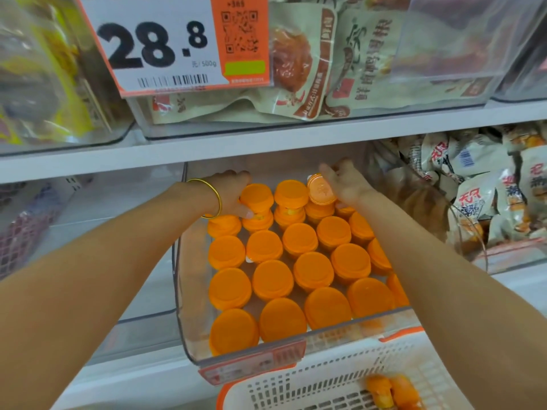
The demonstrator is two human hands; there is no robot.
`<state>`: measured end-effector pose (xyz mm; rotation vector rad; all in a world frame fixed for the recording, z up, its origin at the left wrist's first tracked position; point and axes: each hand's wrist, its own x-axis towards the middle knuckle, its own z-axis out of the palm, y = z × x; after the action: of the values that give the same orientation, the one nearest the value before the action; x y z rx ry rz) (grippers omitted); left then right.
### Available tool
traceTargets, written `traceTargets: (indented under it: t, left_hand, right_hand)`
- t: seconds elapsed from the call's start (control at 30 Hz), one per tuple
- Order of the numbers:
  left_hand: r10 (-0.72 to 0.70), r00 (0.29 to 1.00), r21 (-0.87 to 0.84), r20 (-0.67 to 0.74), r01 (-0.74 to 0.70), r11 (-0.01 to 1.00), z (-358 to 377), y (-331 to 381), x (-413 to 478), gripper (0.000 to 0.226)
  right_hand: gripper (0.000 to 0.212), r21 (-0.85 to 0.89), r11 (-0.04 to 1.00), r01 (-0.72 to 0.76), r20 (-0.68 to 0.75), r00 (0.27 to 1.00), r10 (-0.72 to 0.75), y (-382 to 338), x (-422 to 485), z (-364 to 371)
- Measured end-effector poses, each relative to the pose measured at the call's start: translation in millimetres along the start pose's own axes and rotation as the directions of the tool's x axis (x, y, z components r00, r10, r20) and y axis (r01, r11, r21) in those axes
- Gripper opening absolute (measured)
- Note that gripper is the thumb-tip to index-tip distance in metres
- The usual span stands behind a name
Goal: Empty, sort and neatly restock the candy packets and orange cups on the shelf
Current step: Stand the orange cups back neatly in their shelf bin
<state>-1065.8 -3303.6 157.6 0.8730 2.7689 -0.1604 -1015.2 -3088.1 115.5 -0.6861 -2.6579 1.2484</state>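
Observation:
A clear plastic bin (189, 347) on the lower shelf holds several rows of orange cups (299, 241), lids up, with a second layer begun at the back. My left hand (233, 193), a gold bangle on its wrist, grips a stacked orange cup (257, 195) at the back left. My right hand (346, 182) holds a tilted orange cup (320, 189) at the back right, its lid facing me. Candy packets (485, 184) fill the neighbouring bin to the right.
A white perforated basket (334, 386) with an orange rim sits below the bin, with a few orange cups (390, 392) in it. The upper shelf carries clear bins of beige snack bags (299, 69) and a price tag (159, 45) reading 28.8.

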Motion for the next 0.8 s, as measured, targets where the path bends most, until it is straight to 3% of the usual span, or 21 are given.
traceTargets:
  t: [0.1, 0.23, 0.37, 0.5, 0.57, 0.67, 0.73, 0.8]
  left_hand:
    - [-0.003, 1.0, 0.009, -0.004, 0.003, 1.0, 3.6, -5.2, 2.4, 0.061]
    - [-0.005, 0.998, 0.022, 0.064, 0.004, 1.0, 3.4, -10.7, 4.4, 0.081]
    - [-0.01, 0.998, 0.042, 0.07, 0.008, 0.999, 8.9, -12.1, 7.7, 0.082]
    - [0.008, 1.0, 0.011, 0.021, -0.008, 1.0, 17.2, -6.2, 5.7, 0.096]
    - [0.014, 0.999, -0.006, -0.031, -0.014, 1.0, 24.2, 0.5, 2.0, 0.092]
    - [0.073, 0.992, 0.061, -0.104, -0.067, 0.996, 30.9, 10.5, 0.8, 0.08]
    - [0.135, 0.989, 0.115, -0.067, -0.127, 0.985, 32.5, 16.7, 2.4, 0.077]
    - [0.15, 0.989, 0.173, 0.006, -0.149, 0.974, 35.6, 20.9, 4.4, 0.077]
  right_hand:
    - [0.043, -0.05, 0.993, 0.108, 0.029, 0.994, -0.107, 7.1, -7.5, -3.3]
    - [0.036, -0.174, 0.96, 0.218, -0.065, 0.97, -0.232, 8.6, -8.0, -1.5]
    - [0.042, -0.13, 0.988, 0.089, -0.162, 0.981, -0.109, 6.6, -1.3, -1.0]
    - [0.039, 0.068, 0.997, -0.047, -0.122, 0.991, 0.055, 15.7, -0.7, 1.7]
    - [0.039, -0.079, 0.996, 0.031, -0.106, 0.994, -0.039, 21.2, -1.8, 3.2]
    - [0.04, -0.354, 0.915, 0.195, -0.096, 0.965, -0.243, 28.5, -1.1, 4.0]
    - [0.04, -0.454, 0.842, 0.29, -0.012, 0.944, -0.331, 28.8, -2.2, 5.9]
    - [0.043, -0.518, 0.797, 0.31, 0.099, 0.947, -0.304, 27.6, -4.0, 7.1]
